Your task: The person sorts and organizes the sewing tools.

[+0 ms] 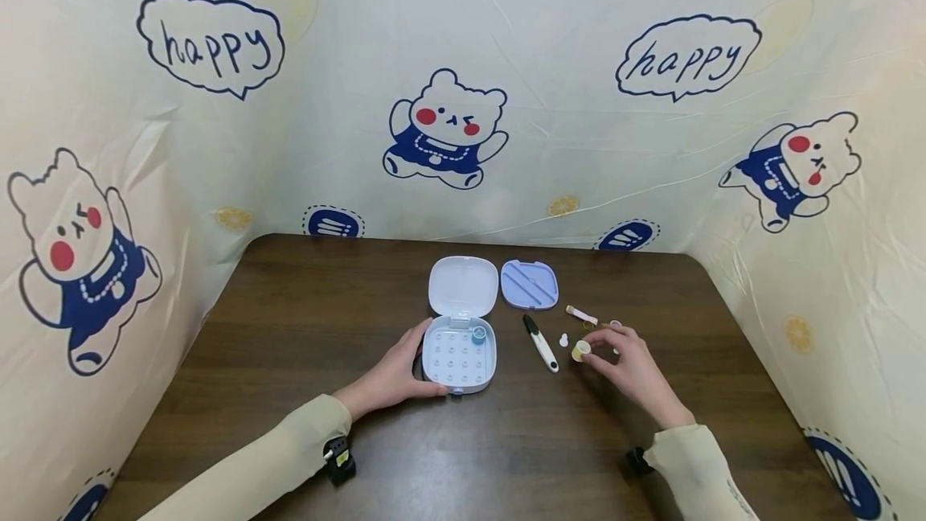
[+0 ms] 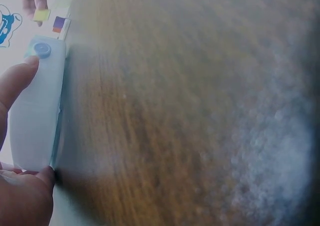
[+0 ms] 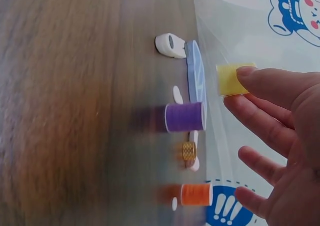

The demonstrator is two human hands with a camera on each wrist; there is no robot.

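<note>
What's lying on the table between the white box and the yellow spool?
In the head view, white snips and a tiny white piece lie between the white box and the yellow spool.

Dark wooden table (image 1: 289,344) with sewing box (image 1: 460,356)

The dark wooden table (image 2: 190,111) is blurred throughout the left wrist view (haziest lower right); the pale blue plastic box (image 2: 35,111) is cut off by its left edge.
</note>
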